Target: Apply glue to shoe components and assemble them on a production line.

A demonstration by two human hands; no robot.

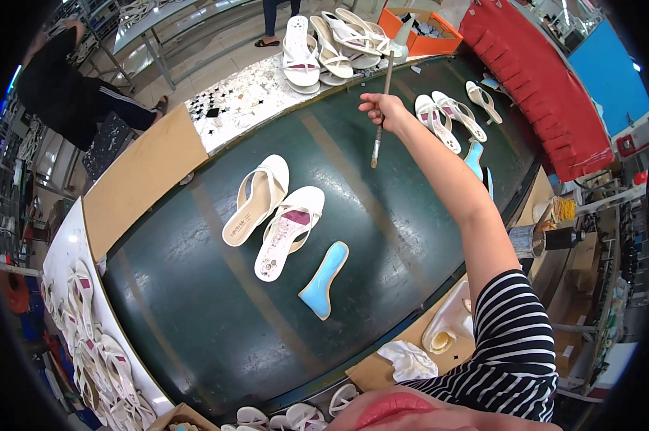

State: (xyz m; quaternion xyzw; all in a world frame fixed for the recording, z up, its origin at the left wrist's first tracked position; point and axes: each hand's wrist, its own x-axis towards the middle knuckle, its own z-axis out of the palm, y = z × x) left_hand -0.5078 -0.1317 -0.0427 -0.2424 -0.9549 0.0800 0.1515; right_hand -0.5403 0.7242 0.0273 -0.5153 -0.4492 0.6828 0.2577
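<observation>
Right hand [383, 109]: closed in a narrow grip around a long thin brush [380, 108], held near its middle, the handle end pointing down toward the belt and the bristle end reaching up toward the far edge. The right arm is extended almost straight across the dark green conveyor belt [217, 323], striped sleeve at the shoulder. Left hand: not in view.

Containers: an orange box [419, 42] at the far edge holds small dark and white pieces; its contents cannot be told further.

On the belt centre lie two white sandals [270, 215] side by side, a light blue insole [326, 279] just beside them. More white sandals [450, 115] lie near the hand, toward the far right edge.
</observation>
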